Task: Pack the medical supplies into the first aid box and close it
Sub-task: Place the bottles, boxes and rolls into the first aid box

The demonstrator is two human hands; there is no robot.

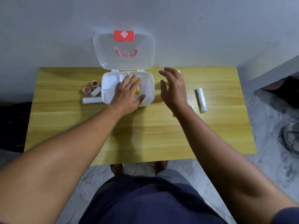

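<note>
The white first aid box stands open at the back of the wooden table. Its clear lid, with a red cross label and a red handle, leans up against the wall. My left hand lies flat over the box's inner tray, fingers spread, partly covering a yellow item. My right hand hovers open just right of the box and hides something small behind it. Left of the box lie two tape rolls and two white bandage rolls. Another white bandage roll lies to the right.
The wall stands right behind the table. A grey ledge juts out at the right. Black cables lie on the floor at the right, a dark object at the left. My legs stand at the table's near edge.
</note>
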